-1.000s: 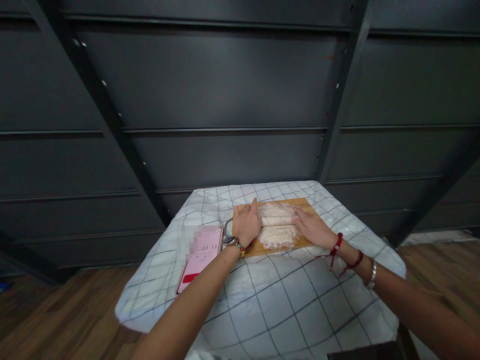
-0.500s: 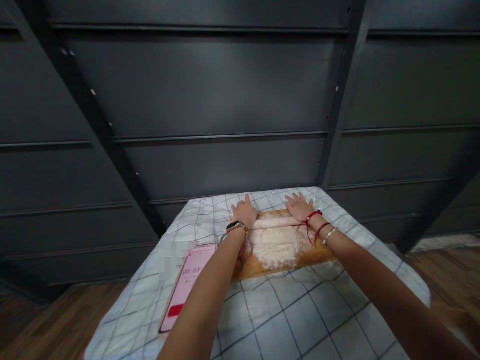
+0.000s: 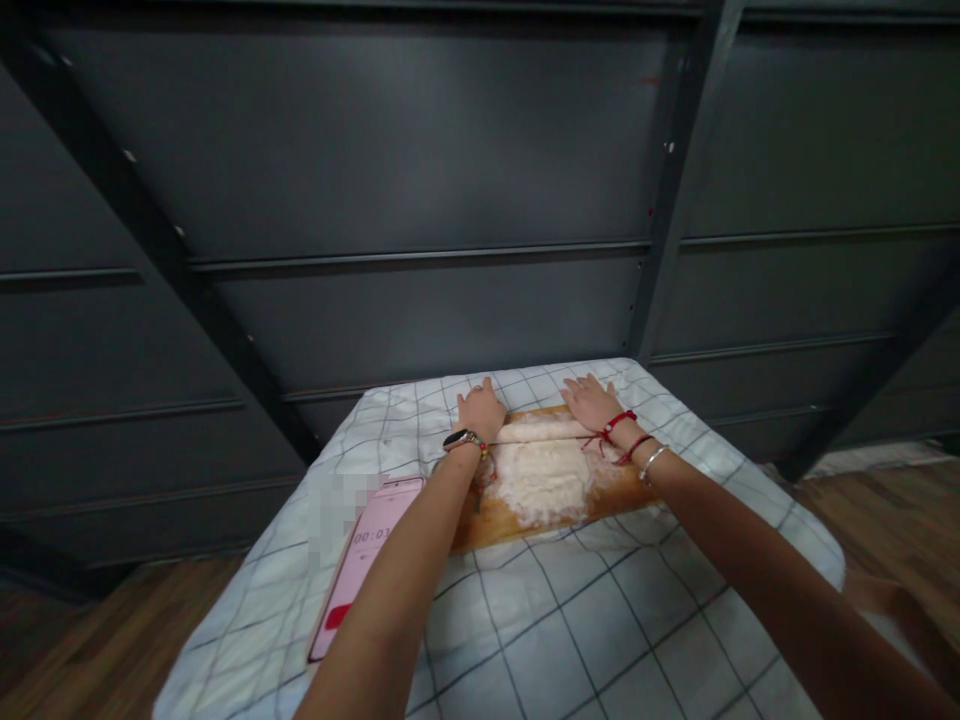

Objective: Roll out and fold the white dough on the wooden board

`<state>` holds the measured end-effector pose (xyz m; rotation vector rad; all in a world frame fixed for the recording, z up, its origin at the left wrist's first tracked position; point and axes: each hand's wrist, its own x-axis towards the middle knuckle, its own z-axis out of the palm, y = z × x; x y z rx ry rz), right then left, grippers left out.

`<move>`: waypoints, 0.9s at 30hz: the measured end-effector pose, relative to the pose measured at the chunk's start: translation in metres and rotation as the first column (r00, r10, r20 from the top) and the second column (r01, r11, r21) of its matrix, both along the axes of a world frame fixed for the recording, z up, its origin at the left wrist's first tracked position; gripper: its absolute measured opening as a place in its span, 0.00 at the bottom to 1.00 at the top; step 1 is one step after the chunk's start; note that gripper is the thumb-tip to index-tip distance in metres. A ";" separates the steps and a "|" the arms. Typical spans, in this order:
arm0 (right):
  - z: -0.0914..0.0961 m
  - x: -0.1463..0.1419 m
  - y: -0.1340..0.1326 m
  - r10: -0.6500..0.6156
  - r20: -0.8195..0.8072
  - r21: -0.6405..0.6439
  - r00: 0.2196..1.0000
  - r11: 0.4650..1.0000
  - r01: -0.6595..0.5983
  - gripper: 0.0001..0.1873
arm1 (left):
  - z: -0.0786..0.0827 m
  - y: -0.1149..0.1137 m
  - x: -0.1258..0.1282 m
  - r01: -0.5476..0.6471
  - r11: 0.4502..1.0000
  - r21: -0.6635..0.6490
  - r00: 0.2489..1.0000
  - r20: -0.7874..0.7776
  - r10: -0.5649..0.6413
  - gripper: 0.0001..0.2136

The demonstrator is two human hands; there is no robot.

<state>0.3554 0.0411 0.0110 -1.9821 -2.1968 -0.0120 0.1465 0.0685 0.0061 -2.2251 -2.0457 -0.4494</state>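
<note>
A pale rolling pin (image 3: 536, 430) lies across the far part of a wooden board (image 3: 487, 524). Just on the near side of it is a flattened sheet of pale dough (image 3: 546, 480), with white flour scattered around. Over the pin's left end lies my left hand (image 3: 480, 408), its fingers reaching forward and apart, a watch and beads on the wrist. My right hand (image 3: 592, 402) rests flat over the other end, fingers stretched out, with red cords and a silver bangle at the wrist. Both palms hide the ends of the pin.
A pink phone (image 3: 367, 555) showing a timer lies left of the board, partly behind my left forearm. A white checked cloth (image 3: 555, 620) covers the table. Beyond the table's far edge stands a dark panelled wall (image 3: 435, 310).
The camera view has shifted slightly, so the table sits a little higher and further left. Both hands stay on the rolling pin, with no clear movement over the dough.
</note>
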 end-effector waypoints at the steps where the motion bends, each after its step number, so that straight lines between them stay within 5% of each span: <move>1: -0.002 0.000 -0.007 -0.004 0.002 0.020 1.000 1.000 0.004 0.26 | -0.001 -0.007 -0.001 0.008 1.000 -0.010 1.000 -0.004 -0.008 0.26; 12: -0.004 0.003 -0.110 0.235 0.057 0.041 0.970 0.971 -0.238 0.31 | -0.004 -0.114 -0.008 0.119 0.987 0.109 0.984 -0.146 -0.102 0.23; 16: -0.007 0.009 -0.127 0.307 0.025 0.029 0.951 0.951 -0.308 0.32 | -0.005 -0.139 -0.013 0.167 0.978 0.128 0.978 -0.150 -0.148 0.23; 20: 0.000 0.004 -0.108 0.254 0.011 -0.062 0.967 0.965 -0.253 0.32 | 0.000 -0.122 -0.011 0.142 0.989 0.052 0.981 -0.141 -0.133 0.24; 27: 0.016 -0.010 -0.031 0.084 -0.023 -0.075 0.996 0.993 -0.086 0.29 | 0.001 -0.034 -0.004 -0.009 0.992 -0.122 0.999 0.047 0.015 0.28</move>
